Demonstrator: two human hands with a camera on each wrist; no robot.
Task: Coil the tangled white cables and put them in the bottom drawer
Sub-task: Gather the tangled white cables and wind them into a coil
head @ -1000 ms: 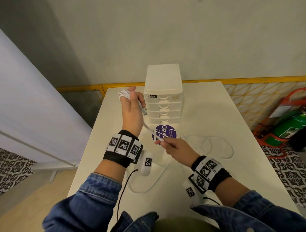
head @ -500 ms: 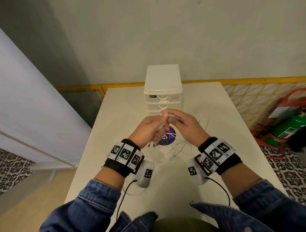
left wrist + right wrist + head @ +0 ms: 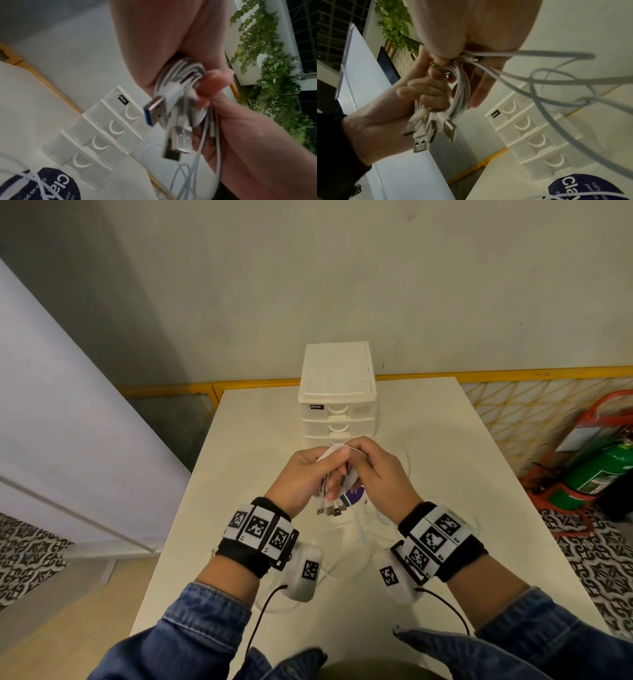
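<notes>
A coil of white cables [image 3: 334, 453] is held up between both hands in front of the white drawer unit [image 3: 337, 392]. My left hand [image 3: 310, 474] grips the coil [image 3: 460, 94], and several USB plugs [image 3: 329, 510] hang below its fingers. My right hand [image 3: 375, 470] pinches the cable strands [image 3: 471, 56] at the top of the coil. Loose cable [image 3: 363, 529] trails down to the table [image 3: 445, 440] under my wrists. The bottom drawer [image 3: 80, 162] is closed; in the head view my hands hide it.
A round purple sticker [image 3: 354, 494] lies on the table in front of the drawers. A green fire extinguisher [image 3: 603, 470] in a red stand is on the floor to the right. A yellow railing [image 3: 513, 371] runs behind the table, and a white panel [image 3: 51, 440] stands at the left.
My left hand came down from its raised position and my right hand rose to meet it at the coil. Less cable lies spread on the table's right side.
</notes>
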